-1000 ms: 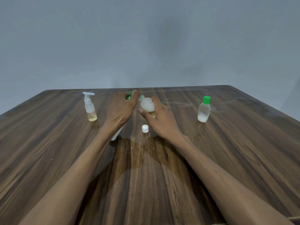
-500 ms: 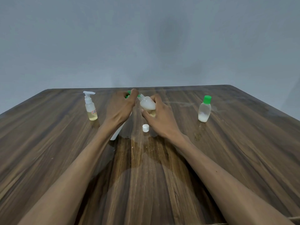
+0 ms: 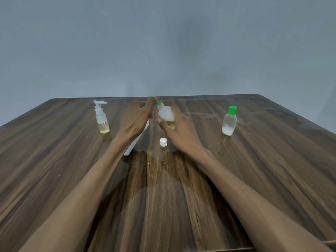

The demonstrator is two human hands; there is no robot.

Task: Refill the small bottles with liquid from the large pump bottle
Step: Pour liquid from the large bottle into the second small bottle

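Observation:
The large white pump bottle (image 3: 129,150) stands mid-table, mostly hidden behind my left hand (image 3: 135,119). That hand wraps over its green pump head (image 3: 147,99), index finger on top. My right hand (image 3: 181,131) grips a small uncapped bottle (image 3: 166,115), part full of white liquid, tilted with its open neck against the pump nozzle. Its white cap (image 3: 163,142) lies on the wooden table (image 3: 163,197) just below the hands.
A small clear pump bottle (image 3: 102,120) with yellow liquid stands at the left. A small green-capped bottle (image 3: 229,122) with a little white liquid stands at the right. Wet smears (image 3: 221,151) mark the wood near it. A plain wall rises behind the far edge.
My left index finger sits slightly higher over the pump head. The small bottle stays tilted at the nozzle, and nothing else has moved.

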